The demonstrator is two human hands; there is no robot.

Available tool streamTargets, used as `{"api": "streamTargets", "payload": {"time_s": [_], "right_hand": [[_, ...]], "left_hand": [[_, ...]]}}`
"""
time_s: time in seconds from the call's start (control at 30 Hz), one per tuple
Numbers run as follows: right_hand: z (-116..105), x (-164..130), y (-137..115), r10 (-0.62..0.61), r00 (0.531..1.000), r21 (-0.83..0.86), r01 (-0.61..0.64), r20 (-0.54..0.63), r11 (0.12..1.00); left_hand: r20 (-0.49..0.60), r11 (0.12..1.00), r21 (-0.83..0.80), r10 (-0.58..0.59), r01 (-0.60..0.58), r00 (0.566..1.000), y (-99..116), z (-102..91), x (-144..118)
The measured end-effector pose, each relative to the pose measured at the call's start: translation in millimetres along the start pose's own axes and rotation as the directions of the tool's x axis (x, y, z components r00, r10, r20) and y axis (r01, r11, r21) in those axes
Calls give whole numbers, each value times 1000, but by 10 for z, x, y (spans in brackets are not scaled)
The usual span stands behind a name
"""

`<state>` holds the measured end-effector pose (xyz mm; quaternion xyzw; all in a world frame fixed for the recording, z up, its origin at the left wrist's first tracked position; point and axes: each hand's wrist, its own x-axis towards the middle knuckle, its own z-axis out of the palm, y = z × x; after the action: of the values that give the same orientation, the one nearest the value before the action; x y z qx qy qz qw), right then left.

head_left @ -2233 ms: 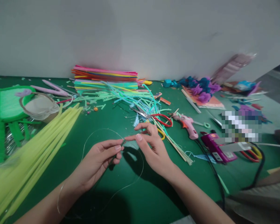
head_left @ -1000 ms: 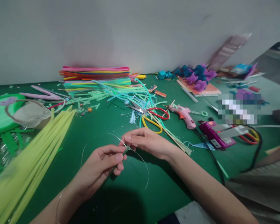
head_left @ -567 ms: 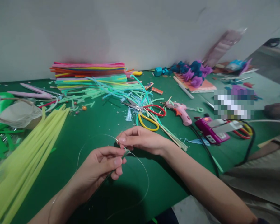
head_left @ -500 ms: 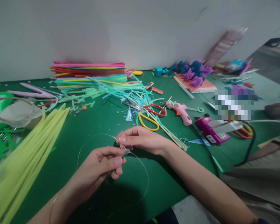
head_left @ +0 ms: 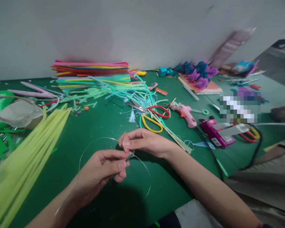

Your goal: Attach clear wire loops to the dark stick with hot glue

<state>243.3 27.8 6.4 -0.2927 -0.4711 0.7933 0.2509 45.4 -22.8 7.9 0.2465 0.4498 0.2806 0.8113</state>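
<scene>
My left hand is closed around a thin, dark green stick. Its pale, clear-looking tip pokes out past my fingertips. Just above, my right hand pinches a clear thin line, which looks like fishing line or fine wire. One part of the line loops left over my left forearm; another curves down to the right from the stick's tip. The fingers of both hands nearly meet, and what lies between them is partly hidden. Scissors with red and yellow handles lie beyond my right hand.
Yellow pipe cleaners lie at left, beside a green tape roll. Coloured pipe cleaners are stacked by the wall. A pink glue gun and a purple power strip with cables sit at right, near another person's hand.
Both hands stay almost in place, with the right one still pinching the line. The loop over my left forearm has shifted slightly. The whole view has moved a little.
</scene>
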Motion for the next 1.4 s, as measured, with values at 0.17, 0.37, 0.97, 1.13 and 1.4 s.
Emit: {"api": "streamTargets", "payload": {"time_s": [0.17, 0.37, 0.97, 1.13, 1.4], "right_hand": [[3, 0, 4, -3, 1000, 8, 3, -23, 1000], [-7, 6, 7, -19, 1000, -19, 19, -22, 1000], [-17, 9, 17, -100, 992, -127, 90, -75, 988], [8, 18, 10, -107, 988, -130, 92, -110, 987], [47, 11, -25, -155, 982, -210, 130, -104, 969]], "left_hand": [[-46, 1000, -8, -9, 9, 999, -3, -6, -2], [-45, 1000, -14, -8, 8, 999, -2, -16, 3], [-2, 999, -20, 46, -46, 999, -47, -82, 71], [-3, 999, -13, 32, -32, 999, -61, -70, 67], [-23, 999, 18, 27, -26, 999, -80, -100, 81]]}}
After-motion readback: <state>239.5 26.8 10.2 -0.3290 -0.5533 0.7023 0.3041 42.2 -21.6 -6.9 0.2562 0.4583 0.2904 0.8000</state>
